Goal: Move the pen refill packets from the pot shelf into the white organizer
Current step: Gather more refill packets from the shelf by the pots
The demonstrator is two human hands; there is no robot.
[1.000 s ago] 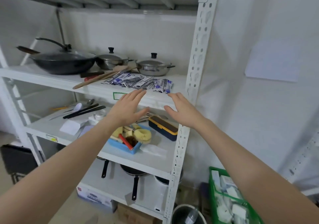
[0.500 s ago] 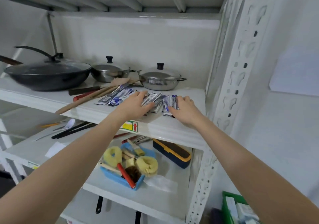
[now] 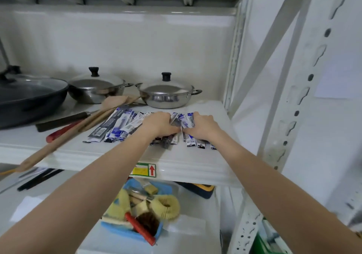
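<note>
Several pen refill packets [image 3: 117, 125], blue, white and dark, lie fanned out on the white pot shelf [image 3: 186, 159] in front of two steel pots. My left hand [image 3: 158, 124] and my right hand [image 3: 202, 126] rest on the right part of the pile, side by side. Both have their fingers curled around bunched packets [image 3: 181, 119] that stick up between them. Packet ends poke out under both wrists. The packets further left lie flat and untouched. The white organizer is not in view.
Behind the packets stand a lidded steel pot [image 3: 166, 92], a second one [image 3: 97, 86] and a dark wok [image 3: 29, 97]. Wooden spatulas [image 3: 82, 124] and a red-handled tool [image 3: 62, 131] lie to the left. A blue tray of brushes [image 3: 137, 218] sits on the shelf below. A shelf upright [image 3: 290, 89] rises on the right.
The view has moved closer to the pot shelf. Both hands went from lying flat on the packets to closing on them and drawing them together in the middle.
</note>
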